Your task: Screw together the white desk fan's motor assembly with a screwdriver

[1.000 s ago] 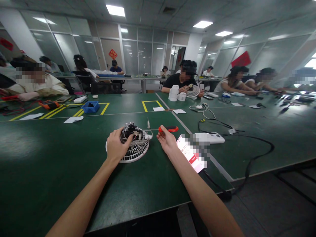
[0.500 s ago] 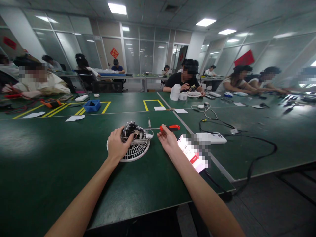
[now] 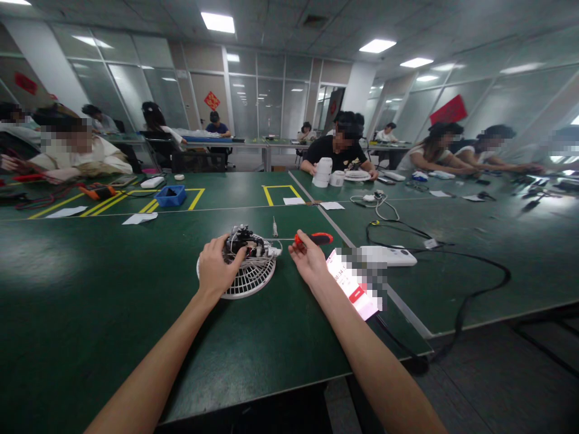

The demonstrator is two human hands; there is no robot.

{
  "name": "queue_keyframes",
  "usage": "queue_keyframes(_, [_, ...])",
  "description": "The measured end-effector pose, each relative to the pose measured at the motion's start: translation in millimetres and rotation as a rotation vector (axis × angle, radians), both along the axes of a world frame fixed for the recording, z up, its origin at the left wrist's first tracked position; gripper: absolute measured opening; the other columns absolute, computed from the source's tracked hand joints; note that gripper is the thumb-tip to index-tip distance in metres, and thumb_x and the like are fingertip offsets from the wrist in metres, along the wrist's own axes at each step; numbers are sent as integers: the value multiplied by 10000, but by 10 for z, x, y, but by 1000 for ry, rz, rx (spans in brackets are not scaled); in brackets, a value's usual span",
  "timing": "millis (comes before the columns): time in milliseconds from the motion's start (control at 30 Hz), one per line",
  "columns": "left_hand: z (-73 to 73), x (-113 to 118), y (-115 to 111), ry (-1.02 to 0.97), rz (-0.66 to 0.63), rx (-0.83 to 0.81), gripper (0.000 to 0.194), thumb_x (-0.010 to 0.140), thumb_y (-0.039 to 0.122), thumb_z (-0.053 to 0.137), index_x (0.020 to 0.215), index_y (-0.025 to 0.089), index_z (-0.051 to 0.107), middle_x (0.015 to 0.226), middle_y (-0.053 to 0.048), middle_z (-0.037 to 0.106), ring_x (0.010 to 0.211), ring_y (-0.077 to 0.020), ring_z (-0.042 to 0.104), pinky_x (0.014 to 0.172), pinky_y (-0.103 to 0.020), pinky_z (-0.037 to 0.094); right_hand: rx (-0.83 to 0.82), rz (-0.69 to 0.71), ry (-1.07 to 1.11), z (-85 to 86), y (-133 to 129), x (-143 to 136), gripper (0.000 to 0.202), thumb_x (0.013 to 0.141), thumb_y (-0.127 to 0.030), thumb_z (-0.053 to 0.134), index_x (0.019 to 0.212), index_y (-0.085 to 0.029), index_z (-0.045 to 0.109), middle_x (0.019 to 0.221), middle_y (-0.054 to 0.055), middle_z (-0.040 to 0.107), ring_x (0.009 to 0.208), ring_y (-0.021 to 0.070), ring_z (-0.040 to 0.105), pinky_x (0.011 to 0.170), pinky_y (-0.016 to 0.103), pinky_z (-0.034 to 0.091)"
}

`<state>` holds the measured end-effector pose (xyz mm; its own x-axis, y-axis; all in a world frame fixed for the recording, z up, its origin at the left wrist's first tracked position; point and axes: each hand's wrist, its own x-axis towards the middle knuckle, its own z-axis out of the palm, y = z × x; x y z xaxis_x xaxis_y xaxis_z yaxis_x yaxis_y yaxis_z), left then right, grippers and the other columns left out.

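My left hand (image 3: 219, 265) grips the dark motor assembly (image 3: 242, 241) of a fan, thumb on the near side and fingers round its left. Under the motor lies the fan's round white grille (image 3: 251, 280), flat on the green table, with white wires about it. In my right hand (image 3: 308, 258) is a screwdriver (image 3: 319, 239) with a red and black handle, pinched near the front of the handle. Its thin shaft points left toward the motor assembly; whether the tip touches anything I cannot tell. Just beyond the shaft, a small slim tool (image 3: 275, 227) lies on the table.
A lit phone (image 3: 353, 289) lies beside my right forearm, close to a white power strip (image 3: 389, 255) with black cables. Farther back are a blue bin (image 3: 170, 196) and paper sheets (image 3: 140, 218). Across the table a person in black handles another fan.
My hands, the fan and the screwdriver stay nearly as they were; the view has shifted slightly. Across the table, the person in black has lowered a hand toward the white cylindrical part.
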<state>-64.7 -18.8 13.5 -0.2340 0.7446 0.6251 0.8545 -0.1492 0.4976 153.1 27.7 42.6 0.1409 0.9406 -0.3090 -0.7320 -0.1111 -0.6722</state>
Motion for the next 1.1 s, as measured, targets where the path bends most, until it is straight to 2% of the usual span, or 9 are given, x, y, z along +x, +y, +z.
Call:
queue_keyframes(267, [-2, 2, 5, 1, 7, -8, 577, 896, 587, 576, 1269, 152, 640, 1160, -156, 703, 1084, -342, 640, 974, -502, 517, 37, 10, 63, 56, -13, 26, 229, 749, 13, 762, 706, -190, 665, 684, -17, 731, 668, 100, 699, 671, 188, 603])
queue_keyframes(400, [17, 8, -2, -10, 0, -12, 568, 900, 586, 572, 1264, 155, 642, 1166, -156, 701, 1087, -338, 643, 969, -494, 518, 31, 25, 113, 69, -19, 11, 185, 801, -68, 779, 747, -203, 665, 722, -13, 744, 700, 117, 719, 690, 219, 621])
queue_keyframes(567, [20, 11, -7, -11, -2, -13, 568, 906, 583, 574, 1268, 152, 642, 1172, -156, 698, 1090, -333, 640, 965, -483, 516, -16, -5, 49, 33, -13, -6, 225, 789, -204, 864, 729, -211, 647, 607, -46, 666, 554, 94, 614, 597, 204, 584])
queue_keyframes(700, [-4, -2, 3, -6, -6, -4, 559, 904, 579, 573, 1272, 162, 637, 1166, -147, 700, 1086, -333, 635, 964, -486, 514, 11, -16, 15, 24, -20, 2, 227, 752, -168, 884, 730, -197, 660, 602, -41, 671, 561, 93, 619, 557, 185, 549])
queue_keyframes(933, [-21, -10, 8, -7, -5, 5, 544, 906, 587, 572, 1258, 178, 638, 1164, -139, 699, 1076, -326, 634, 964, -480, 514, 69, -21, 44, 76, -13, 66, 267, 698, -16, 837, 759, -202, 655, 737, -14, 764, 711, 125, 736, 690, 216, 618])
queue_keyframes(1033, [-13, -1, 1, -7, -5, 3, 539, 909, 589, 571, 1257, 184, 641, 1150, -137, 700, 1068, -322, 637, 952, -473, 516, 73, 0, 62, 105, -26, 67, 261, 716, -32, 823, 786, -214, 650, 760, -11, 772, 745, 135, 747, 725, 233, 622])
queue_keyframes(1100, [-4, 7, -5, -9, -4, 2, 537, 910, 582, 571, 1258, 180, 641, 1152, -139, 700, 1071, -321, 639, 953, -472, 516, 71, 3, 51, 120, -44, 53, 223, 750, -90, 831, 806, -221, 660, 722, -23, 752, 698, 128, 727, 704, 234, 615])
